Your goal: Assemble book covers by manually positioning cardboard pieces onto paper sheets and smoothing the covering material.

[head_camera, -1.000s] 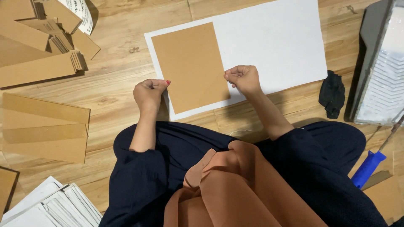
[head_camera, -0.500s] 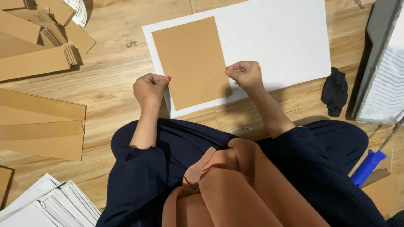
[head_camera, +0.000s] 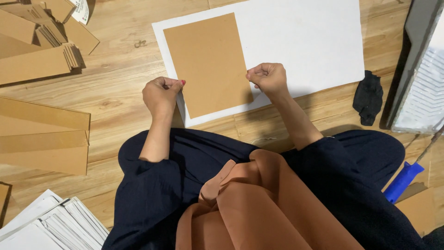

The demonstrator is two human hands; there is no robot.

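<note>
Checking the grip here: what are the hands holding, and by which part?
The brown card, at its two side edges low down: left hand on the left edge, right hand on the right.

Setting: a floor-level craft or packaging workspace, apparently home-based. The wooden plank floor [head_camera: 125, 55] served as the work surface, strewn with stacks of cut brown cardboard strips [head_camera: 41, 134], piles of white sheets [head_camera: 46, 227], a large white sheet [head_camera: 305, 41] and a blue-handled tool [head_camera: 403, 181].
</note>
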